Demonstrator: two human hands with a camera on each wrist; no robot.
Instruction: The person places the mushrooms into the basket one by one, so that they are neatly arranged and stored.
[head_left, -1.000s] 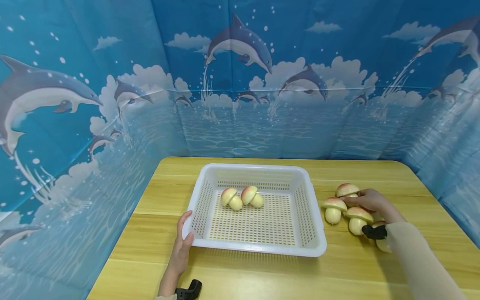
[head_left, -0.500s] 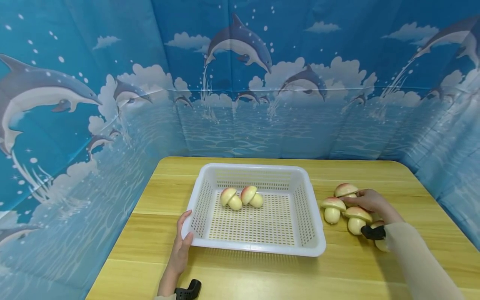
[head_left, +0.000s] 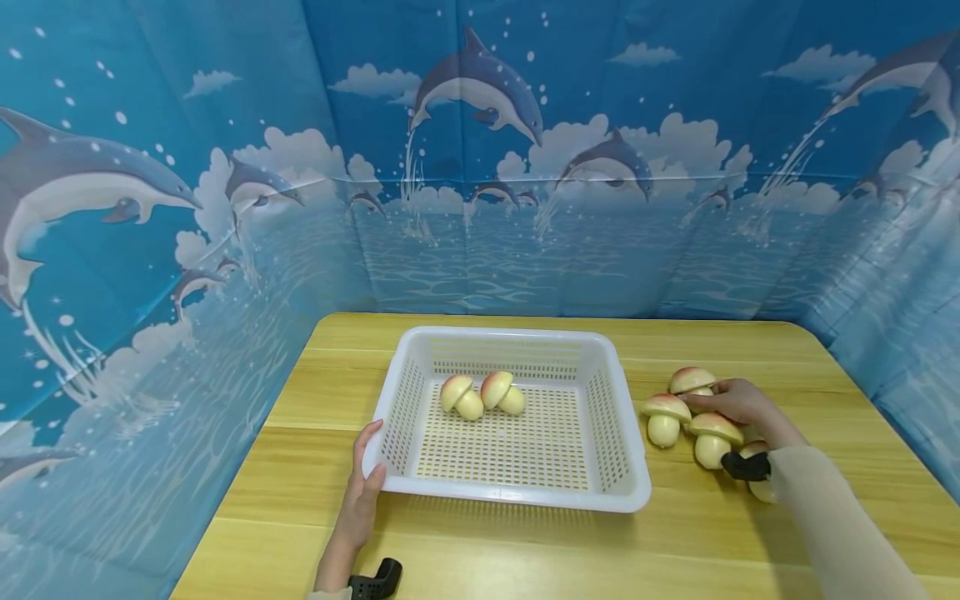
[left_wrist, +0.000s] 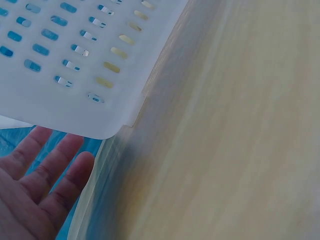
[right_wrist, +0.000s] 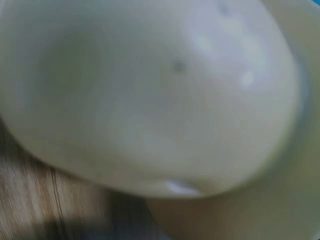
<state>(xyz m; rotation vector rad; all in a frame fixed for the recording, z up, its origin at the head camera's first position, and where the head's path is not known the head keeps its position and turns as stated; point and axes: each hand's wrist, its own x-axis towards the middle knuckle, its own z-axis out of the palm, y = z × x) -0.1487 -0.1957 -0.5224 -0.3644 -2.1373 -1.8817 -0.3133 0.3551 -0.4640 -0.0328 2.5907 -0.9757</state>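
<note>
A white plastic basket point(head_left: 517, 498) with slotted walls stands on the table. Inside it, side by side, lie two toy mushrooms point(head_left: 462, 397) with pale stems and reddish caps. My left hand point(head_left: 358, 500) holds the basket's front left corner, thumb on the rim and fingers along the outside; the left wrist view shows fingers point(left_wrist: 65, 185) stretched out beside the wall. To the right of the basket, my right hand point(head_left: 742, 404) grips the rearmost mushroom point(head_left: 692, 379) of a small group, its stem mostly hidden by the fingers. A pale mushroom surface point(right_wrist: 150, 110) fills the right wrist view, blurred.
Several more mushrooms surround the right hand: one at the left point(head_left: 664, 421), one in front point(head_left: 714, 442) and another partly hidden beneath the wrist. The wooden table point(head_left: 480, 558) runs back to a blue dolphin-print curtain point(head_left: 480, 250), which also hangs at both sides.
</note>
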